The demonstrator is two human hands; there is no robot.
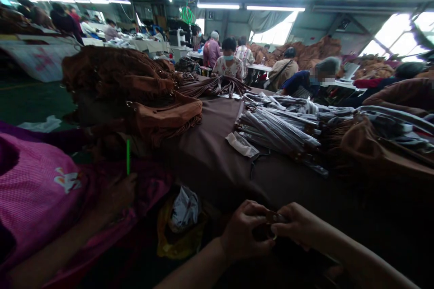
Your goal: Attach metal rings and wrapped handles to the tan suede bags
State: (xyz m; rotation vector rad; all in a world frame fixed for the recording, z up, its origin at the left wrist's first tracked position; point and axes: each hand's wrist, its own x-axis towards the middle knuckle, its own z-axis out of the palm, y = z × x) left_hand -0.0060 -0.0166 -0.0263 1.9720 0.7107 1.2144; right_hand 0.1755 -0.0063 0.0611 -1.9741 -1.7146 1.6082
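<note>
Near the bottom middle, my left hand (244,232) has its thumb and fingers curled round a small brown strap piece (270,216). My right hand (300,225) pinches the same piece from the right, so the two hands almost touch. A small metal ring (274,234) glints between them. What lies below the fingers is too dark to make out. Beyond my hands spreads a table with a dark brown cover (217,137). Straps in pale wrapping (281,128) are heaped on it, and a pale wrapped packet (241,144) lies nearer me.
Brown fringed bags (162,115) pile up at the left, with another brown bag (369,140) at the right. A co-worker in pink (37,180) sits close on my left, a green pen (128,157) in one hand. Below is a yellow bag (169,239).
</note>
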